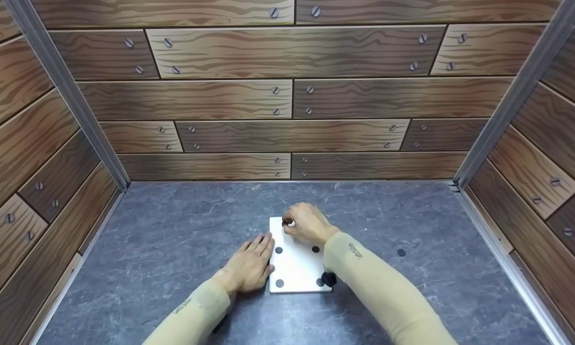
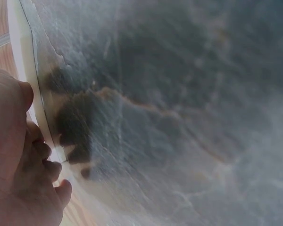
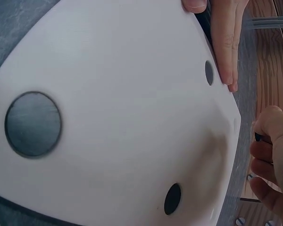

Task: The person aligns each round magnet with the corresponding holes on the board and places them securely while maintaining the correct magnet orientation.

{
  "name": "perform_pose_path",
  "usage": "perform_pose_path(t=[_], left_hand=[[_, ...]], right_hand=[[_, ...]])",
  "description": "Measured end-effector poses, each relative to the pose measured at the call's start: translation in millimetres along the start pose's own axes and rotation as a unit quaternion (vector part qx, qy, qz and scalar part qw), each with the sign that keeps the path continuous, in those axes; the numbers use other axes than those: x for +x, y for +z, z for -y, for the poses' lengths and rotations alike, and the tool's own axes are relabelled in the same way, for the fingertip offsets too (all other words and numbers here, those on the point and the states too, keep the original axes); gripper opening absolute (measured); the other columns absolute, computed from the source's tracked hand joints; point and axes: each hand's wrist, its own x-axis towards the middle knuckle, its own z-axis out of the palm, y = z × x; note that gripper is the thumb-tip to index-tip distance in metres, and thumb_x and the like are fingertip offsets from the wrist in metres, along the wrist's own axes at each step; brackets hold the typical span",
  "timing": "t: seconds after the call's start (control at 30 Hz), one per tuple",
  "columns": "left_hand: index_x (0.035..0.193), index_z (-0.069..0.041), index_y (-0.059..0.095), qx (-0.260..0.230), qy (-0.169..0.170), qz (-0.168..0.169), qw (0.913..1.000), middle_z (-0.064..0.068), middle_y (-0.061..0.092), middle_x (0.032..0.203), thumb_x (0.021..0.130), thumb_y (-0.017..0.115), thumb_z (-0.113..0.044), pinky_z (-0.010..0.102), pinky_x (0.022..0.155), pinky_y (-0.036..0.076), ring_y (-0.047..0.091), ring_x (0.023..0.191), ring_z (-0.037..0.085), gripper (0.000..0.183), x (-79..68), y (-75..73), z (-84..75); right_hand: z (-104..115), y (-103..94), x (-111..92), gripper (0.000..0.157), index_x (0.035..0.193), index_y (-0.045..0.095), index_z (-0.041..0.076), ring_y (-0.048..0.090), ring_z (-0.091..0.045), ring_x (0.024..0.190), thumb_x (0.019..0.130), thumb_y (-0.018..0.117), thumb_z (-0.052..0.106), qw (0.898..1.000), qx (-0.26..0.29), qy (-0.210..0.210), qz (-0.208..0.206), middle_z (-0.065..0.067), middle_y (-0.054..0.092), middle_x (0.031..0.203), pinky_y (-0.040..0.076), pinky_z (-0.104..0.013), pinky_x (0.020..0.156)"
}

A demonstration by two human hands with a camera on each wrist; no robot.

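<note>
A white rectangular board (image 1: pixel 297 268) with several dark round spots lies on the grey marbled table. My left hand (image 1: pixel 250 263) lies flat with its fingers straight, fingertips and thumb at the board's left edge. In the left wrist view, the fingers (image 2: pixel 42 160) line that edge. My right hand (image 1: pixel 309 223) is over the board's far end and pinches a small black piece (image 1: pixel 287 223) between thumb and fingers near the far left corner. The right wrist view shows the same black piece (image 3: pixel 258 137), mostly hidden by the fingers, and a large round spot (image 3: pixel 33 125) on the board.
A dark round disc (image 1: pixel 401 252) lies on the table right of the board. A black knob-like item (image 1: pixel 329 279) shows under the right sleeve, over the board's near right corner. Wood-patterned walls (image 1: pixel 287 100) with metal corner strips enclose the table at back and sides.
</note>
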Motion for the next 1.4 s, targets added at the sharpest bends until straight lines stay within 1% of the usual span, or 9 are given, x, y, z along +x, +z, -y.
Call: perform_pose_path(t=[0.17, 0.3, 0.4, 0.6, 0.87, 1.03, 1.3, 1.4], left_hand=[[0.175, 0.000, 0.033, 0.003, 0.000, -0.001, 1.0000, 0.017, 0.034, 0.185, 0.119, 0.040, -0.039, 0.055, 0.139, 0.037, 0.037, 0.172, 0.038, 0.069, 0.7, -0.1, 1.5], [0.175, 0.001, 0.034, -0.001, 0.004, -0.004, 1.0000, 0.018, 0.034, 0.185, 0.119, 0.041, -0.037, 0.055, 0.139, 0.037, 0.036, 0.172, 0.038, 0.068, -0.1, 1.0, 1.3], [0.175, 0.001, 0.034, 0.002, 0.004, -0.004, 1.0000, 0.018, 0.034, 0.185, 0.118, 0.041, -0.037, 0.055, 0.139, 0.037, 0.036, 0.172, 0.038, 0.068, 0.4, 1.7, 0.9], [0.176, -0.001, 0.033, 0.012, 0.004, 0.000, 0.9999, 0.017, 0.033, 0.186, 0.119, 0.039, -0.039, 0.053, 0.139, 0.037, 0.035, 0.173, 0.037, 0.069, 1.7, 2.4, 0.1], [0.175, -0.001, 0.033, 0.005, -0.002, -0.002, 1.0000, 0.016, 0.034, 0.186, 0.119, 0.040, -0.039, 0.054, 0.139, 0.037, 0.036, 0.173, 0.037, 0.069, 0.2, 3.4, 1.9], [0.176, -0.001, 0.032, 0.001, -0.004, 0.003, 1.0000, 0.016, 0.032, 0.186, 0.119, 0.040, -0.039, 0.053, 0.139, 0.037, 0.034, 0.174, 0.036, 0.069, 0.1, 3.0, 2.6], [0.176, -0.002, 0.033, 0.013, -0.007, 0.000, 0.9999, 0.015, 0.034, 0.186, 0.119, 0.039, -0.040, 0.053, 0.138, 0.038, 0.035, 0.173, 0.034, 0.069, 0.5, 3.3, 2.1], [0.176, -0.002, 0.033, 0.015, -0.008, 0.000, 0.9999, 0.014, 0.034, 0.186, 0.119, 0.039, -0.040, 0.052, 0.138, 0.039, 0.036, 0.173, 0.034, 0.069, 0.9, 3.4, 1.8]], right_hand=[[-1, 4.5, 6, 0.021, 0.117, 0.087, 0.009, 0.081, -0.028, 0.104, 0.105, 0.077, 0.023, 1.000, 0.005, 0.019, 0.003, -0.009, 0.086, 0.112, 0.068, -0.045, 0.093], [-3, 9.5, 10, 0.020, 0.116, 0.087, 0.007, 0.082, -0.030, 0.104, 0.104, 0.078, 0.021, 1.000, 0.009, 0.017, 0.001, -0.011, 0.086, 0.112, 0.068, -0.046, 0.091], [-4, 12.7, 13, 0.019, 0.114, 0.087, 0.006, 0.083, -0.031, 0.102, 0.104, 0.078, 0.019, 1.000, 0.007, 0.017, -0.001, -0.012, 0.087, 0.111, 0.069, -0.046, 0.090], [-5, 18.3, 18, 0.016, 0.106, 0.087, 0.007, 0.082, -0.030, 0.092, 0.104, 0.077, 0.019, 1.000, -0.012, 0.027, 0.000, -0.011, 0.087, 0.102, 0.069, -0.046, 0.084], [-1, 23.4, 25, 0.015, 0.102, 0.087, 0.006, 0.080, -0.029, 0.089, 0.104, 0.077, 0.017, 1.000, -0.001, 0.018, 0.000, -0.011, 0.085, 0.098, 0.068, -0.047, 0.082], [-1, 25.4, 28, 0.016, 0.100, 0.086, 0.006, 0.081, -0.030, 0.089, 0.105, 0.076, 0.016, 1.000, -0.010, 0.010, 0.003, -0.012, 0.085, 0.097, 0.068, -0.048, 0.081], [0, 27.7, 30, 0.016, 0.105, 0.086, 0.006, 0.081, -0.034, 0.096, 0.106, 0.075, 0.017, 1.000, -0.022, 0.003, -0.002, -0.013, 0.085, 0.101, 0.068, -0.050, 0.085], [-1, 28.8, 30, 0.016, 0.105, 0.086, 0.006, 0.081, -0.033, 0.094, 0.106, 0.076, 0.019, 1.000, -0.025, 0.008, -0.002, -0.012, 0.084, 0.101, 0.068, -0.050, 0.084]])
